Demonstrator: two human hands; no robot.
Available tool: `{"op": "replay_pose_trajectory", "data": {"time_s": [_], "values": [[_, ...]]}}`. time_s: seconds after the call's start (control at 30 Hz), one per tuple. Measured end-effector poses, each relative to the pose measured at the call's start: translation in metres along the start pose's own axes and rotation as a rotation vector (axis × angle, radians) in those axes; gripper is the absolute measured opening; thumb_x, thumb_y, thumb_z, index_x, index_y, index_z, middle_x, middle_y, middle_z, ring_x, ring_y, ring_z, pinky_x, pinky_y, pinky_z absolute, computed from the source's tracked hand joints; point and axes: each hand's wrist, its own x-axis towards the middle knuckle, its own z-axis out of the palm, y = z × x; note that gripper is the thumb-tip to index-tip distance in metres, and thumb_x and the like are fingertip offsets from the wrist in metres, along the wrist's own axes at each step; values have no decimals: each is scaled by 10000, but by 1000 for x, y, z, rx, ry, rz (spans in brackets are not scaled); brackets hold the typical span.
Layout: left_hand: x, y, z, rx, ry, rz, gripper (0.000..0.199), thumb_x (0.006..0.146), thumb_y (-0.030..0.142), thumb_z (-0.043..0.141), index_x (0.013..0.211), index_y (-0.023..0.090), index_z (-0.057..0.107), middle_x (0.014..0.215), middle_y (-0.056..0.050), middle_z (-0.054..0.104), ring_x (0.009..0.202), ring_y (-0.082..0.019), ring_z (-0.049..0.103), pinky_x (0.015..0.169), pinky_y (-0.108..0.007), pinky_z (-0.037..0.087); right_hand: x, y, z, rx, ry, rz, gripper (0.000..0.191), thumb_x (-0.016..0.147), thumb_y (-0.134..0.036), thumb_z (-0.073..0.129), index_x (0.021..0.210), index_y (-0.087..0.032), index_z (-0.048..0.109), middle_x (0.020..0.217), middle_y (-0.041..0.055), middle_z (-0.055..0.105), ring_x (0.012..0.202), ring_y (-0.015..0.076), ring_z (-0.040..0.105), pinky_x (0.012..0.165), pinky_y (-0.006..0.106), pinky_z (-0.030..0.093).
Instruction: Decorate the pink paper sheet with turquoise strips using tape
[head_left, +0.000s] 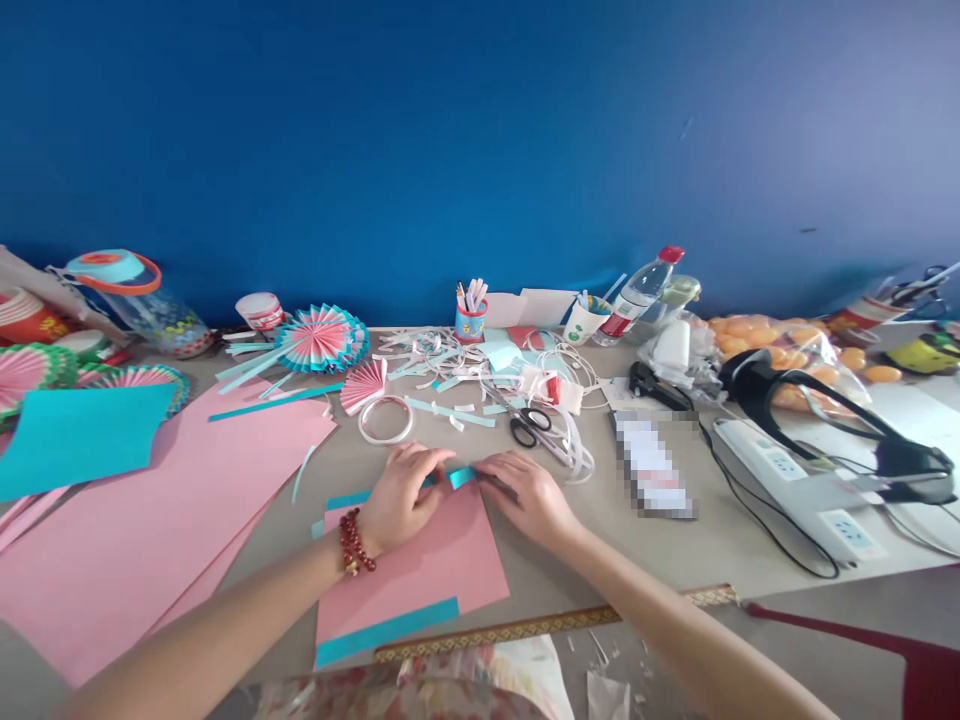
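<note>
Teal strip [463,478]: seen between both hands' fingertips, at the far edge of the pink sheet [450,560].
Strip's long axis: laid roughly from hand to hand, right end angled slightly away.
Right hand [532,500]: fingers bent, slightly spread; fingertips placed at the strip's right end, the nearer hand.
Left hand [401,500]: fingers curled, just left; whether anything is pinched cannot be told for either.

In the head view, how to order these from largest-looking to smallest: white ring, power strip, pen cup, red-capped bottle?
1. Power strip
2. Red-capped bottle
3. White ring and pen cup: too alike to rank
</note>
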Motion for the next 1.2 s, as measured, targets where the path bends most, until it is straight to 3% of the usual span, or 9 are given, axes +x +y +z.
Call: {"op": "replay_pose_trajectory", "data": {"time_s": [0.2,0.27,0.37,0.47,0.6,0.8,1.2], "values": [[-2,0,-3,-6,-21,13,539,975,367,444,1470,190,321,1119,-71,644,1087,-220,568,1119,-468,279,10,-2,9,-4,-8,25,192,956,-271,500,1067,-220,648,1041,83,687,962,221,624,843,348,493],[-1,-1,-1,16,8,-9,450,980,329,454,1409,203,413,1128,-69,647,1076,-212,575,1106,-454,295,12,-1,9,-10,-8,10,177,948,-251,505,1031,-220,659,1028,82,684,959,219,622,841,345,494],[2,-1,3,24,12,-23,206,978,222,455,1093,218,625,978,-25,684,954,-178,610,1074,-425,324,11,1,9,-1,1,-10,176,955,-255,504,1021,-229,665,1006,77,686,951,214,623,846,348,494],[4,-1,3,21,18,-33,174,956,180,488,898,209,650,858,-5,692,870,-166,622,1047,-411,347,8,5,8,14,47,-35,174,959,-250,506,1018,-222,668,985,78,682,926,208,621,832,349,502],[2,-1,1,15,-5,-27,165,932,154,507,919,214,660,856,-11,700,870,-176,619,1041,-424,345,3,8,4,-30,88,-52,200,959,-234,502,1064,-221,671,1000,87,676,915,215,608,828,368,507],[2,1,-1,27,-38,-20,179,933,159,494,953,222,661,892,-11,692,916,-182,602,1052,-437,329,-1,5,3,-108,52,-93,271,959,-249,490,1170,-221,657,1072,97,671,933,216,597,839,375,516],[4,1,-2,71,-85,13,199,938,152,470,989,208,654,906,-19,670,923,-190,571,1064,-464,322,-5,-1,6,-348,4,-102,307,982,-326,474,1180,-177,655,1117,99,685,970,244,568,803,396,470]]}}
